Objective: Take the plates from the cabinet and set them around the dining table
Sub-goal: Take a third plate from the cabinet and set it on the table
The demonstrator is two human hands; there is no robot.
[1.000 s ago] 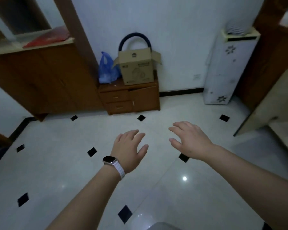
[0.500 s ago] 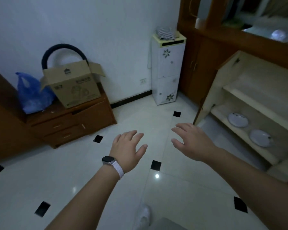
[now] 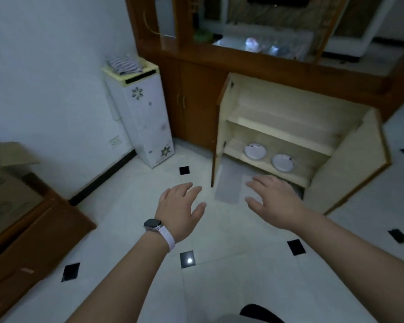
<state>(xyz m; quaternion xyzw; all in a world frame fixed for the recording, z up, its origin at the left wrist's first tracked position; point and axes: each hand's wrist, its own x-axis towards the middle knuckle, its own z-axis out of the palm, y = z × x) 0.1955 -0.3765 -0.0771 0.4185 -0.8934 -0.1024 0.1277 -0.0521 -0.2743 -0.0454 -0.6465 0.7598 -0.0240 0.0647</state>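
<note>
A low wooden cabinet (image 3: pixel 278 134) stands ahead on the right with both doors swung open. On its bottom shelf lie two white plates side by side, the left plate (image 3: pixel 255 150) and the right plate (image 3: pixel 283 162). My left hand (image 3: pixel 181 208), with a watch on the wrist, hovers over the floor, fingers spread and empty. My right hand (image 3: pixel 272 198) is stretched out in front of the cabinet's lower edge, also spread and empty, short of the right plate.
The left cabinet door (image 3: pixel 219 136) juts out toward me. A white flower-patterned unit (image 3: pixel 142 117) stands against the wall left of the cabinet. A brown drawer chest (image 3: pixel 30 243) with a cardboard box (image 3: pixel 2 183) is at the left. The floor is white tile.
The view has swung right, bringing the open cabinet and its plates toward the middle. Both hands stay spread and empty, now closer to the cabinet.
</note>
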